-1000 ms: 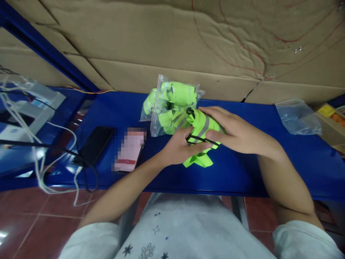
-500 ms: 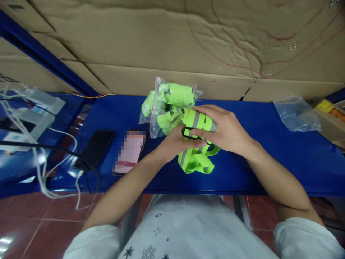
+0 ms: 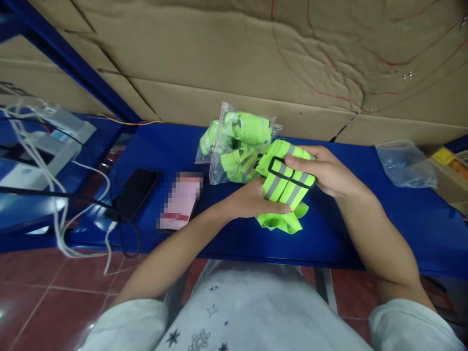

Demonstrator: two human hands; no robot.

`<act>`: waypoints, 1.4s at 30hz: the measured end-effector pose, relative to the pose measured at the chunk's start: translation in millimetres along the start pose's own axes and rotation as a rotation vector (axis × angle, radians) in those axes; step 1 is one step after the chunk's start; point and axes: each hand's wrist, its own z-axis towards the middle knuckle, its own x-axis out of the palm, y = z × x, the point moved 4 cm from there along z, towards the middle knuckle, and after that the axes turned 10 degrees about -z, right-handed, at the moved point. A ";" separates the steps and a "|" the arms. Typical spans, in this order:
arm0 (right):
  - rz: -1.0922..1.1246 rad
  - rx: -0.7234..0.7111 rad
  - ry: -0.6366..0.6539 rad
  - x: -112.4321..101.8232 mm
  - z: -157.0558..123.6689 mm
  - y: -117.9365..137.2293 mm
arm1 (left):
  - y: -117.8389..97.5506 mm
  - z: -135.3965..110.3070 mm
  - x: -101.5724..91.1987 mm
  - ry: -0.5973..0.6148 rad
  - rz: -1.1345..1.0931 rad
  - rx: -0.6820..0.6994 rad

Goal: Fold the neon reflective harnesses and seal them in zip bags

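Both hands grip a neon-yellow reflective strap [image 3: 280, 187] with grey stripes, folded into a flat bundle. A black rectangular buckle lies across its upper face. My left hand [image 3: 248, 200] is closed on the lower left side, thumb along the bottom edge. On the upper right, my right hand [image 3: 321, 168] is closed with its thumb pressed beside the buckle. A loose looped length of the strap hangs below the bundle, over the table. Just behind, clear zip bags [image 3: 248, 129] hold more rolled yellow straps.
On the blue table [image 3: 340, 234], a phone with a pink screen [image 3: 181, 200] and a black phone [image 3: 135, 192] lie to the left. Cables trail near a grey power strip [image 3: 78, 136]. At right are an empty clear bag [image 3: 405, 163] and a cardboard box [image 3: 451, 178].
The bundle has been turned so its buckle faces up, and both hands have shifted slightly right with it. The loose loops below show less. The camera view has also moved a little.
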 end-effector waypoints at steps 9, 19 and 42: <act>0.052 0.000 -0.210 -16.1 3.7 1.7 | -11.7 2.2 -10.0 -0.326 0.285 0.239; 0.159 -0.054 -0.463 -47.1 10.7 -0.1 | -22.7 -21.0 19.0 -0.552 1.039 0.881; 0.414 0.023 -0.422 -5.4 10.9 -13.0 | -33.7 -22.5 -4.4 -0.657 0.785 0.851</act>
